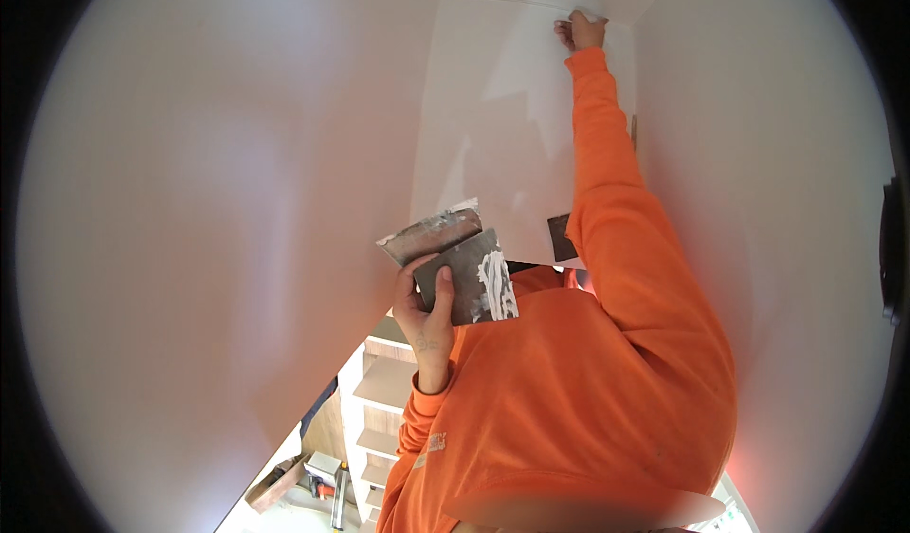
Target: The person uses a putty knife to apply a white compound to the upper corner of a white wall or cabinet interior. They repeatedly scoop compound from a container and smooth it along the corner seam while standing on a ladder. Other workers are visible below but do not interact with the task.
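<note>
In front of my chest, my left hand (425, 329) is closed round two flat filling knives. The nearer knife (457, 284) has a grey blade with thick white filler smeared along its right side. Behind it, the other knife (432, 236) has a brownish, stained blade with white filler along its far edge. My right arm is stretched far up to the top of the end wall (502, 135). There my right hand (583, 32) has its fingers bent and closed, close to a thin line (502, 0) running across near the corner. Something whitish shows at the fingers, too small to name.
Pale smooth walls stand close on both sides, the left wall (218, 201) and the right wall (758, 182). A dark square (561, 237) sits low on the end wall beside my right arm. Pale steps or shelves (381, 386) and several tools (325, 481) lie at the lower left.
</note>
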Available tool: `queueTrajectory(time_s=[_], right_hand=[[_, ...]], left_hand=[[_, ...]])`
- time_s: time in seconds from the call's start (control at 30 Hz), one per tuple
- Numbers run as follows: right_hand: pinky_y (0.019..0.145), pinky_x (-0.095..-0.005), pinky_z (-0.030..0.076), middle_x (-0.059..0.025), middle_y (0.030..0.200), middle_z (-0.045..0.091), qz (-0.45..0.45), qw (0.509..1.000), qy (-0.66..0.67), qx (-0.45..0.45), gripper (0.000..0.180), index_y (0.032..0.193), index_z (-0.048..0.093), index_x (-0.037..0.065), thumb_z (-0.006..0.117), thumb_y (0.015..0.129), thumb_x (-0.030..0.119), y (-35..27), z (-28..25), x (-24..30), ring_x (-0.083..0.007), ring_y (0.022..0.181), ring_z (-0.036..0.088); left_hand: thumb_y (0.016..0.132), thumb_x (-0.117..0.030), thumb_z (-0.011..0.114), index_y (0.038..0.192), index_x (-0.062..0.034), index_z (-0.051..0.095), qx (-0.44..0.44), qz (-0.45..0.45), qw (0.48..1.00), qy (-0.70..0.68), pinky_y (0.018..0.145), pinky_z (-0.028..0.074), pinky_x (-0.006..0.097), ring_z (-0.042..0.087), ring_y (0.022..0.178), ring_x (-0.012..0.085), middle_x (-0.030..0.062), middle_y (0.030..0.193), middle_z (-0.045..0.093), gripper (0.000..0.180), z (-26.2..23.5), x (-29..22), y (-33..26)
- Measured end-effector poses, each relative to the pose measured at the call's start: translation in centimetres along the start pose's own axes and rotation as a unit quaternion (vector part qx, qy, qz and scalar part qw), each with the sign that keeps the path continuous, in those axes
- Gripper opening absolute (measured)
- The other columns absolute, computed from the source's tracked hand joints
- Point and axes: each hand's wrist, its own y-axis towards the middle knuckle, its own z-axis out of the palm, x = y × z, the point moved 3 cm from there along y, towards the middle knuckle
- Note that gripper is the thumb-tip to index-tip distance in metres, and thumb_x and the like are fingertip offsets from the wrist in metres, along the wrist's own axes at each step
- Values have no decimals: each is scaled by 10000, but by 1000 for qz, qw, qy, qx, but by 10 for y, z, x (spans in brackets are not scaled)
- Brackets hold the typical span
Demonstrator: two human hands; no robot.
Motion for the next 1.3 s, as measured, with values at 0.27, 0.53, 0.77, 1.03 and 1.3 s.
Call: queueTrajectory(time_s=[0.27, 0.53, 0.77, 1.03, 1.3], right_hand=[[537, -285, 507, -185, 835, 664, 113, 969, 121, 183, 326, 1152, 394, -2, 525, 893, 146, -39, 67, -31, -183, 621, 596], [924, -341, 416, -141, 1323, 421, 5, 936, -45, 350, 705, 1376, 254, 77, 658, 838, 288, -163, 22, 16, -258, 1147, 473], [626, -262, 393, -34, 738, 491, -355, 844, -230, 330, 279, 1076, 662, 14, 557, 821, 51, -375, -69, 54, -157, 646, 455], [591, -327, 441, -84, 739, 514, -390, 807, -320, 308, 400, 1114, 680, 51, 600, 724, 14, -440, -78, 29, -219, 670, 512], [593, -334, 440, -71, 707, 512, -415, 784, -355, 296, 436, 1087, 694, 60, 580, 671, -3, -467, -85, 14, -221, 640, 492]], left_hand=[[888, -65, 652, 1087, 6, 598, -4, -10, 1000, 11, 721, 449, 195, 556, 832, 87, 51, 967, 590, 219, 0, -2, 0], [898, -105, 649, 1073, 6, 596, 30, 53, 998, 28, 705, 416, 212, 494, 789, 71, 13, 899, 560, 214, 4, 11, 16], [888, -81, 647, 1058, 3, 602, 76, 81, 992, 52, 640, 423, 210, 505, 724, 66, 7, 833, 572, 195, -14, -2, 24], [883, -77, 644, 1031, 11, 607, 110, 116, 986, 56, 680, 442, 234, 522, 728, 88, 30, 830, 609, 176, -21, -5, 30], [880, -93, 647, 1022, 16, 609, 126, 167, 976, 64, 704, 444, 248, 523, 728, 101, 35, 812, 604, 184, -19, -10, 34]])
